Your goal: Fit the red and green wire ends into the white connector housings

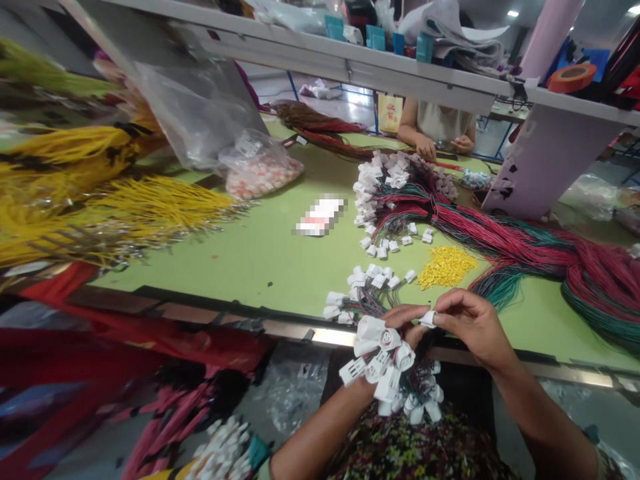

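Observation:
My left hand [407, 318] is closed around a bunch of wires with white connectors [385, 353] spilling over my wrist and lap. Its fingertips meet a single white connector [428, 319] at the table's front edge. From the right, my right hand [473, 325] pinches that same connector between thumb and fingers. Just beyond my hands lies a heap of small yellow pieces [447, 267]. To its left, more white connectors on wires [373, 280] rest on the green table.
A thick bundle of red, green and black wires [505, 233] stretches across the right side. Yellow wires [170, 207] and a plastic bag of small parts [263, 167] lie to the left. A shelf [320, 53] spans the table; a person [440, 127] sits opposite.

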Action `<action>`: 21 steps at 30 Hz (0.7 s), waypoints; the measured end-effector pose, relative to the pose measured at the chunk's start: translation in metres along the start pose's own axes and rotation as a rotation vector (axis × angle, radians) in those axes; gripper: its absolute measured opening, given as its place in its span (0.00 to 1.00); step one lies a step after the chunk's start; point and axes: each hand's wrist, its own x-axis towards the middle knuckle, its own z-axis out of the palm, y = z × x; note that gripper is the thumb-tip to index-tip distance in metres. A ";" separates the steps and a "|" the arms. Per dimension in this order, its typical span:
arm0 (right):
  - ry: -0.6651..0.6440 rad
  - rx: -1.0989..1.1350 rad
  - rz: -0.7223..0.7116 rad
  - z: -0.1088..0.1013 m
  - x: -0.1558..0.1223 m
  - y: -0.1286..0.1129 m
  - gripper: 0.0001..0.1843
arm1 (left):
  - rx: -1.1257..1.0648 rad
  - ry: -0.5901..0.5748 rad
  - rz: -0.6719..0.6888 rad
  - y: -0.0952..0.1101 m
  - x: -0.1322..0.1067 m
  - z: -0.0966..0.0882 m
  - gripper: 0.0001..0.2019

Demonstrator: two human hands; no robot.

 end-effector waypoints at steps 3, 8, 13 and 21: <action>-0.058 -0.047 -0.012 0.001 -0.001 -0.002 0.11 | 0.013 -0.068 -0.080 0.009 0.003 -0.001 0.09; -0.044 -0.400 -0.265 -0.007 -0.007 -0.013 0.04 | -0.102 -0.075 -0.082 0.025 0.013 -0.009 0.12; -0.425 -0.811 -0.200 -0.032 -0.039 -0.017 0.10 | -0.429 -0.080 -0.287 0.028 0.019 -0.023 0.18; -0.452 -0.810 -0.256 -0.017 -0.045 -0.021 0.06 | -0.223 -0.006 -0.252 0.017 0.015 -0.001 0.13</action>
